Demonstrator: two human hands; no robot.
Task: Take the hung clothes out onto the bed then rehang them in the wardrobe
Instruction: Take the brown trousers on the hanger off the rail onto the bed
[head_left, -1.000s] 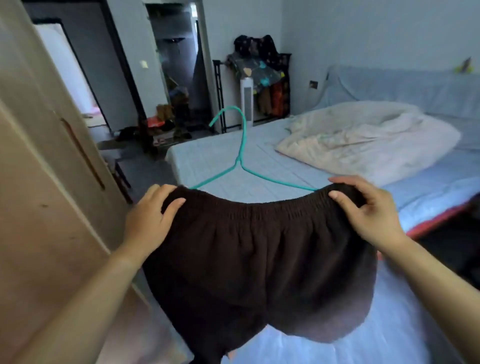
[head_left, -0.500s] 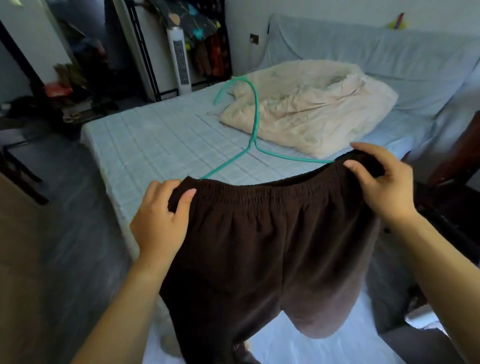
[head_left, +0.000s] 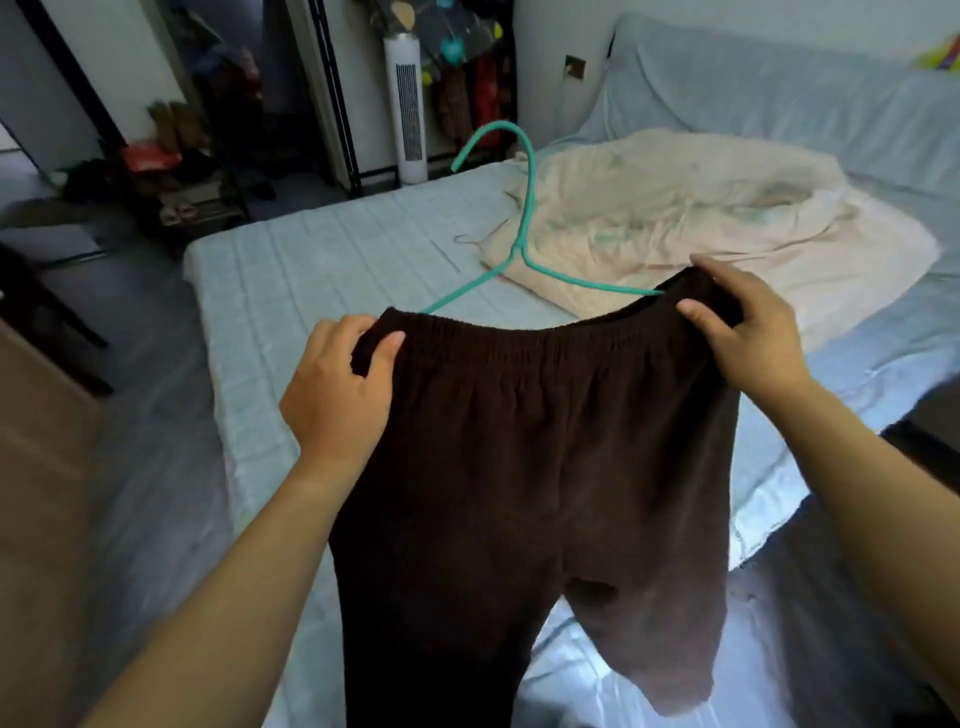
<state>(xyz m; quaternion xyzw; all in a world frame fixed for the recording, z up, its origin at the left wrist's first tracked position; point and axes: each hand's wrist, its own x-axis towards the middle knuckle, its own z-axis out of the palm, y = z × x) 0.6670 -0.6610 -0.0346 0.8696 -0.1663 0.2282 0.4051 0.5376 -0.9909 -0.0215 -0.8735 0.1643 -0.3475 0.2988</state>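
Observation:
Dark brown trousers hang in front of me, held up by the elastic waistband. My left hand grips the waistband's left end and my right hand grips its right end. A teal hanger sticks up out of the waistband, its hook pointing away from me. The two legs hang down over the near corner of the bed, which has a pale blue sheet. The hanger's lower bar is hidden inside the trousers.
A crumpled cream blanket lies on the far half of the bed. A white tower fan and a black clothes rack stand beyond the bed. A wooden wardrobe panel is at my left. A low shelf with clutter is far left.
The view has swung from the wardrobe toward the bed and downward. The trousers on the hanger, held the same way in both hands, now hang over the bed's corner.

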